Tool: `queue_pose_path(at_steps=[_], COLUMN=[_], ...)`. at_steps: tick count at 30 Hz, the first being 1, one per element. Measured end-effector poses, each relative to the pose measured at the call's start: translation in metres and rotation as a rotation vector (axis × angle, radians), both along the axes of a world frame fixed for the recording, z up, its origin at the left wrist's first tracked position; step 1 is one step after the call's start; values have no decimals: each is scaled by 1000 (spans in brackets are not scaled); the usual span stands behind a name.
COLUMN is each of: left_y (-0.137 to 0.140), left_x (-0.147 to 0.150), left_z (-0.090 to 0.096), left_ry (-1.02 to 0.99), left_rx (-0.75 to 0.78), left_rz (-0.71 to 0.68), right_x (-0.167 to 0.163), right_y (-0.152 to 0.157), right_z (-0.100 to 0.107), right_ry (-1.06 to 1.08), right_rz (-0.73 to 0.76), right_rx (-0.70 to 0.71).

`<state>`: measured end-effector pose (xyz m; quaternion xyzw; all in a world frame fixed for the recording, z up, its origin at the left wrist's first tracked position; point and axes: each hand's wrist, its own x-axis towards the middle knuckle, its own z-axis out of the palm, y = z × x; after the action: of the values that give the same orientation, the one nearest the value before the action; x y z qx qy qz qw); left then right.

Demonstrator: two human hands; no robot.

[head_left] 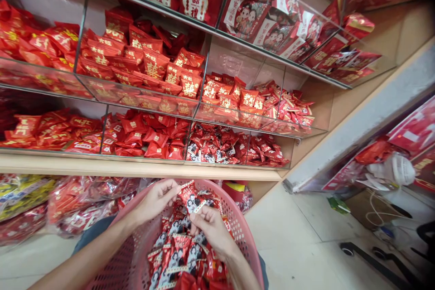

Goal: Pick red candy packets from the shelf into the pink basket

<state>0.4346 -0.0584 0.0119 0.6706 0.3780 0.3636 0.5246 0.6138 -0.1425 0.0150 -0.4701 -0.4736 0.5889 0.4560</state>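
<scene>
A small red candy packet with a black-and-white figure print is stretched between both hands above a pink perforated plastic basket. My left hand pinches its upper left edge between thumb and fingertips. With thumb and fingers closed, my right hand grips the packet's lower end. Under the hands, many similar red packets fill the basket, some with the same figure print, others plain red. The basket sits between the person's knees.
A wooden shelf unit with clear dividers holds red wrapped candies in its compartments. Bagged packets lie below its lowest board at left. On the right stand a black chair base and a cardboard box on the tiled floor.
</scene>
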Motion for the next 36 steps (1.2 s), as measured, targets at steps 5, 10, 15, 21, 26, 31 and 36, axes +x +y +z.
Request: queue_pose_path(at_steps=[5,10,15,21,26,31,36], left_y=[-2,-3,-4,-5,-4,-4,-11], left_x=[0,0,2,5,6,6,9], left_z=[6,13,15,12,13,15,18], left_ry=[-10,-4,7,-16,-29,-44,-227], left_rx=[7,-43,-17,-26,23,-26,-323], left_rz=[15,-37,-48,-124,-12,75,-100], right_x=[-1,8,14,7,5,4,6], right_y=[2,6,7,2,1,3,5], right_z=[-2,-3,-4,-10,-6,-4,-1], right_ry=[-14,-17,-96,-268,-251,-147,-3], right_rz=[-15,-140,-142,-39,-38,-80,-208], right_rx=[19,66,163,197,178,140,87])
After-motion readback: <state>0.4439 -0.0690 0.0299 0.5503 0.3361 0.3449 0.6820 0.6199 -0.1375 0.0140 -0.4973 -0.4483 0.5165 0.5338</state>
